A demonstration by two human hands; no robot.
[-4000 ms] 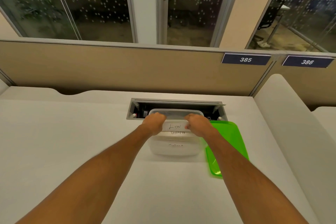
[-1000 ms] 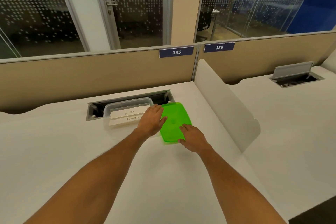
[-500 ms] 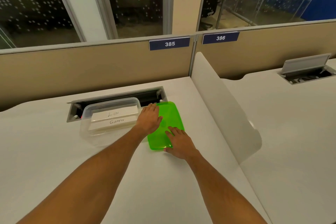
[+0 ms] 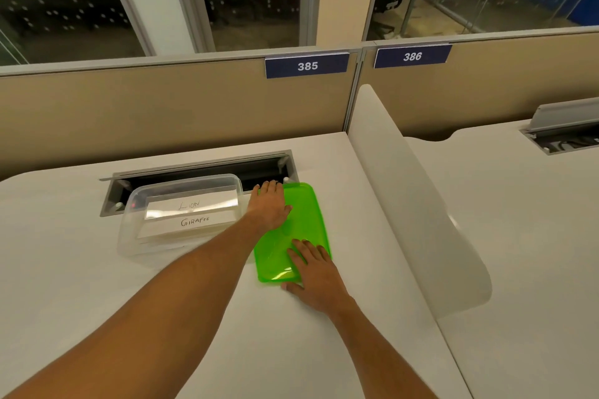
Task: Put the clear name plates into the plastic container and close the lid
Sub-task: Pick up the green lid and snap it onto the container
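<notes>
Both your hands lie flat and open on the green lid (image 4: 301, 220), left hand (image 4: 270, 206) at its far edge, right hand (image 4: 312, 270) at the near corner, nothing gripped. Name plates (image 4: 191, 215) already sit in the container (image 4: 129, 236) beside it. That slick lid could skid toward the cable slot (image 4: 259, 168) if you press instead of pinch.

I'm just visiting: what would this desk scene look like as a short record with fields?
container: clear plastic container, open, on the white desk
contents: name plates reading LION and GIRAFFE
lid: green lid, flat on the desk, right of the container
left hand: left hand flat on the lid's far part
right hand: right hand on the lid's near corner
desk number: sign 385
</notes>
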